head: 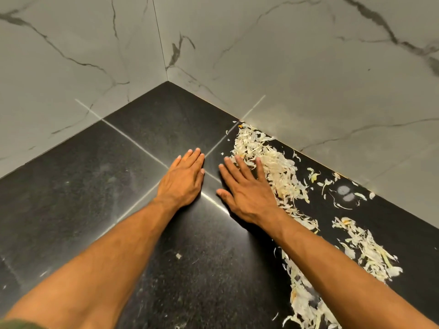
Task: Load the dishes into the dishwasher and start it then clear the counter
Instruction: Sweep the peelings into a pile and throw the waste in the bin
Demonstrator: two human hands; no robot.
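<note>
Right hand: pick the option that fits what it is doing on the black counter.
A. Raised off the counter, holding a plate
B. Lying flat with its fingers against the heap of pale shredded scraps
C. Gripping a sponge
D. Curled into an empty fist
B: the right hand lies flat on the black counter, its straight fingers reaching into the heap of pale shredded scraps.
</note>
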